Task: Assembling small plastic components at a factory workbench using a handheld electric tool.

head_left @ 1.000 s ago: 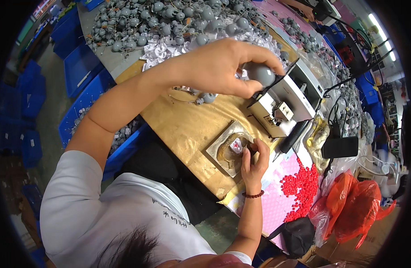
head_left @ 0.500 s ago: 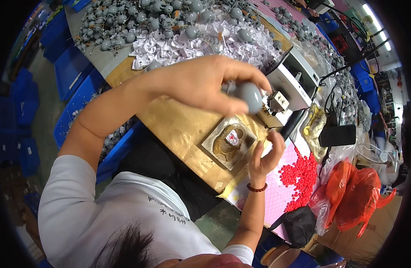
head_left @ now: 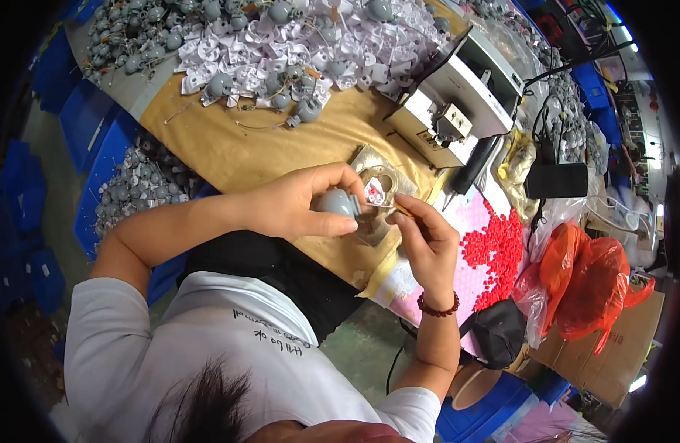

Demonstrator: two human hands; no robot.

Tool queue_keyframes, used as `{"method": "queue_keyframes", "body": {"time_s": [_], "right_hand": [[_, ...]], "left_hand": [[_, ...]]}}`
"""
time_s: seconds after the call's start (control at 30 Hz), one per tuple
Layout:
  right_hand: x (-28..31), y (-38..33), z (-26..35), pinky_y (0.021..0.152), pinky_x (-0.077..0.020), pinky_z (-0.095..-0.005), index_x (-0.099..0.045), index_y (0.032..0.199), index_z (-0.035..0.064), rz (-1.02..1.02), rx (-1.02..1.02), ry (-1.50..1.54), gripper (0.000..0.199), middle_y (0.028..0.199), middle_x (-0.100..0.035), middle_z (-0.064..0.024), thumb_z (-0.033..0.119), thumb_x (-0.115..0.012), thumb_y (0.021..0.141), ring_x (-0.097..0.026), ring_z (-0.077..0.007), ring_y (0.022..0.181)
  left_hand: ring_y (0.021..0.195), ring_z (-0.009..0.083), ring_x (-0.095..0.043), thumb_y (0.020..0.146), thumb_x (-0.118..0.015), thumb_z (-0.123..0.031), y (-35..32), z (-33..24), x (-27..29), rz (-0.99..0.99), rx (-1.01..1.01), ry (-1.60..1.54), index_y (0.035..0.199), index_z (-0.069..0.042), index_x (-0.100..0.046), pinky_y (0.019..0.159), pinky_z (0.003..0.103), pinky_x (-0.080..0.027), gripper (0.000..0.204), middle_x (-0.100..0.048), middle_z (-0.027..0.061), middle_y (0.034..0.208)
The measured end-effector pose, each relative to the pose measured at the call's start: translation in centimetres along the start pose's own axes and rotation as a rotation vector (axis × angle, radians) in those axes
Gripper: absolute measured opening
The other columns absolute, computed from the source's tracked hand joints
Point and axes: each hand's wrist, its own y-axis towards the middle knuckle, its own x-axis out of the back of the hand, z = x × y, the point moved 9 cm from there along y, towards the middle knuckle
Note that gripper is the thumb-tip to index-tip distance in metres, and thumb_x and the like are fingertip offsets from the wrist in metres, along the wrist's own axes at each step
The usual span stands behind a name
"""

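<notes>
My left hand [head_left: 284,203] is closed around a grey ball-shaped part [head_left: 335,202] with a collar on one side. Thumb and fingers of my right hand [head_left: 434,247] pinch a small orange piece [head_left: 403,210], and a thin lead stretches from there toward the grey part. Both hands are over the near side of a square metal fixture [head_left: 371,157]. Sitting in the fixture's hollow is a small white part with red spots [head_left: 375,191], partly framed by my fingers.
White plastic parts [head_left: 273,55] and grey ball parts [head_left: 133,33] are heaped at the back. A white boxy machine [head_left: 447,103] stands beyond the fixture. To the right are red pieces [head_left: 495,251], a phone [head_left: 556,181] and red bags [head_left: 584,280]. Blue bins [head_left: 96,177] line the left.
My left hand has brought the grey ball part down from near the machine to the fixture. My right hand, empty before, now pinches the orange piece. The view has shifted.
</notes>
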Motion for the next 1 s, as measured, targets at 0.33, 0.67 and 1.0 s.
{"method": "queue_keyframes", "body": {"time_s": [0.33,0.67,1.0], "right_hand": [[-2.4,1.7,-0.6,0.059,-0.0531,-0.0309,-0.072,0.104,0.0062,-0.074,0.425,-0.719,0.026,0.089,-0.066,-0.0084,-0.003,-0.07,0.08,-0.066,-0.0211,0.072],[-5.6,1.9,0.8,0.056,-0.0524,-0.0341,-0.066,0.107,0.0008,0.054,0.55,-1.217,0.034,0.092,-0.058,-0.0096,0.005,-0.066,0.073,-0.06,-0.0241,0.08],[-8.1,1.1,0.1,0.054,-0.0523,-0.032,-0.063,0.103,-0.0033,0.135,0.563,-1.521,0.032,0.091,-0.054,-0.0102,0.007,-0.063,0.073,-0.058,-0.0227,0.077]], "left_hand": [[0.101,0.0278,-0.056,0.08,-0.075,-0.014,-0.3,1.1,1.5,-0.299,-0.324,0.813,0.108,-0.007,-0.06,0.089,0.037,-0.046,0.032,-0.061,0.0091,0.105],[0.106,0.0297,-0.053,0.078,-0.076,-0.017,0.1,1.4,-0.2,-0.206,-0.428,0.963,0.109,-0.007,-0.062,0.093,0.041,-0.046,0.035,-0.06,0.0098,0.11],[0.104,0.0307,-0.054,0.08,-0.073,-0.019,0.2,1.6,-0.1,-0.188,-0.39,1.001,0.105,-0.006,-0.063,0.091,0.041,-0.046,0.03,-0.06,0.0105,0.106]]}}
